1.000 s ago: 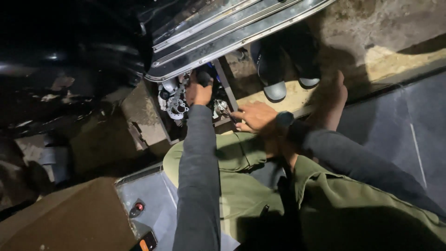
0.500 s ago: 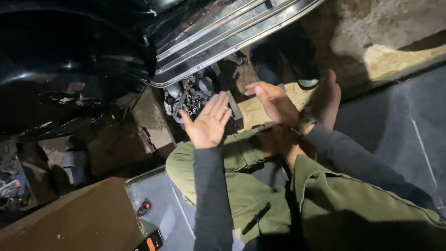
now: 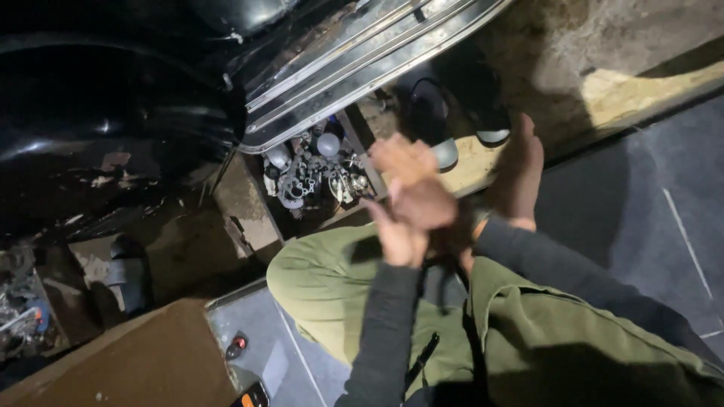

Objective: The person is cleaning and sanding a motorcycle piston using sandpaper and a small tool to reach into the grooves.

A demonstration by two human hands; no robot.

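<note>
Change: drawn back from the parts tray (image 3: pixel 280 226) since half a second ago, now pressed together above the lap.
Left hand (image 3: pixel 397 235): empty, fingers loosely spread, palm against the other hand.
Right hand (image 3: pixel 413 185): empty, laid over the left; motion-blurred, so no firmer reading of the fingers.
Metal parts (image 3: pixel 313 175): heaped in the tray under the chrome trim (image 3: pixel 362 71), near the hands but untouched.
Green trousers (image 3: pixel 324 283): knee just below the tray.
Doing it well: probably rubbing grit off; best finished before reaching in, for a surer pinch on small pieces.
</note>
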